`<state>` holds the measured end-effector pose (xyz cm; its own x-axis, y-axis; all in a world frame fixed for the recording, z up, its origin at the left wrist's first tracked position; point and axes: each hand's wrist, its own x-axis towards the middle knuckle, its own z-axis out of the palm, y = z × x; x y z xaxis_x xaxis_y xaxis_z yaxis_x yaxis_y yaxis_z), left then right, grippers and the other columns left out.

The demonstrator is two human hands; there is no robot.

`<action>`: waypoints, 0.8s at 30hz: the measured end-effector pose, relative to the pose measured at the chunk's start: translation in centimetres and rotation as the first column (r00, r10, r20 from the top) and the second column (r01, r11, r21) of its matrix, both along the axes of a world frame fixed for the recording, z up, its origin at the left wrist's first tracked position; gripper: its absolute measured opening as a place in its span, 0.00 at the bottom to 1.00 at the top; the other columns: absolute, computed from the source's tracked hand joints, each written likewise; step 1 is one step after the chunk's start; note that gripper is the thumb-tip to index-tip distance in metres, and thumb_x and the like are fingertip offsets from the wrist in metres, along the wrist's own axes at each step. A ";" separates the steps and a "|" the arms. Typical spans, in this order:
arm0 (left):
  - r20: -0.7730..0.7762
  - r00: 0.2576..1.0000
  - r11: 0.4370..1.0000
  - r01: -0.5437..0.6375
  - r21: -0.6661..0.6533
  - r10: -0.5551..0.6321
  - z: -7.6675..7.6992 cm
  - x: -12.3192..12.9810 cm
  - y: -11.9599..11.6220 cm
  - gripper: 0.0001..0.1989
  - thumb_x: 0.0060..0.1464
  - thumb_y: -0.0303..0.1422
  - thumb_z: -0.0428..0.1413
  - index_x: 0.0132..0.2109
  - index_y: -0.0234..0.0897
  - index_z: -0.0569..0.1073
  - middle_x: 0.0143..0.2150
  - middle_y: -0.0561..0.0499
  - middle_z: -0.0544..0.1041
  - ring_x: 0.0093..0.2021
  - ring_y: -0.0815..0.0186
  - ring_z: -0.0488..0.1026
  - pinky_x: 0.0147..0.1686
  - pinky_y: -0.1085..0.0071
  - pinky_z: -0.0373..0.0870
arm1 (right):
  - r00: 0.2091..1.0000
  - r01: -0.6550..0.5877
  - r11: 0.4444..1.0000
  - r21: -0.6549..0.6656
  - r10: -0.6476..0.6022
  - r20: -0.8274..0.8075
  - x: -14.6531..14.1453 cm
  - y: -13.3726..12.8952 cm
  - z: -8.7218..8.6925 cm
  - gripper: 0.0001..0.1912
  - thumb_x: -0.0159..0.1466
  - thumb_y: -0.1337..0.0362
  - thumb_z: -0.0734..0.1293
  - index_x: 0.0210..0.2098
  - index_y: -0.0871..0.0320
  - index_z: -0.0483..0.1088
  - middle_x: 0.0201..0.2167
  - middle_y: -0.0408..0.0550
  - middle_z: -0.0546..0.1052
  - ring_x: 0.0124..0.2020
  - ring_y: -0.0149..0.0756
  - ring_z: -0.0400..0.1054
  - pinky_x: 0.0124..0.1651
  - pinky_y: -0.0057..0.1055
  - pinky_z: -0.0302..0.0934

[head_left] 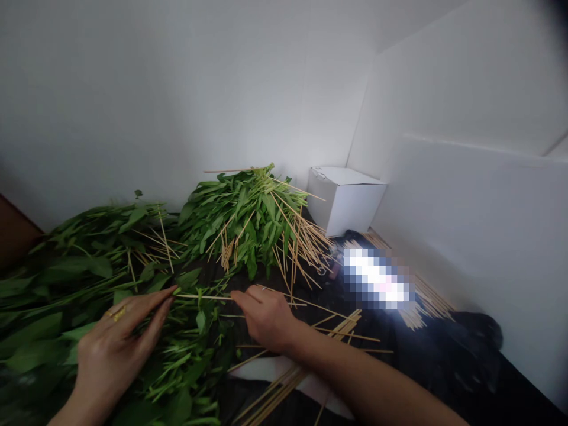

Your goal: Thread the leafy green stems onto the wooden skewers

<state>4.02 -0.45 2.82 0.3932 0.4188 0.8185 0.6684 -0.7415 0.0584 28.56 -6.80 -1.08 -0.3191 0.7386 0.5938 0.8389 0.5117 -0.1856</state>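
Pale walls (248,77) meet in a corner behind the black surface (426,361) I'm working over. My left thumb and index finger pinch a green stem (176,291) right at one end of a thin stick (204,297); my right hand (261,313) nips the other end. Gripping both ends, I judge, steadies the stick and brings it level with the stem — my left hand (115,337) guides the soft part. The leafy heap (239,207) and loose sticks (310,239) lie just beyond, probably for easy reach.

Counting: two hands, one ring on each, one stick between them, one white box (355,204) by the corner. The loose sticks and leaves overlap — too many for me to count surely.
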 end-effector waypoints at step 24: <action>0.313 0.928 0.940 -0.097 -0.327 0.204 -1.2 -0.3 0.3 0.15 0.52 0.44 0.59 0.44 0.44 0.80 0.41 0.53 0.82 0.40 0.57 0.79 0.44 0.64 0.73 | 0.999 0.032 0.998 -0.049 -0.033 -0.023 -0.2 -0.2 0.2 0.24 0.63 0.72 0.57 0.58 0.59 0.61 0.37 0.47 0.74 0.34 0.35 0.69 0.35 0.29 0.63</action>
<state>3.75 -0.11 1.60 0.0288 0.6976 0.7159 0.6708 -0.5444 0.5036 28.38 -7.02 -0.89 -0.2804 0.7768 0.5638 0.8500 0.4739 -0.2302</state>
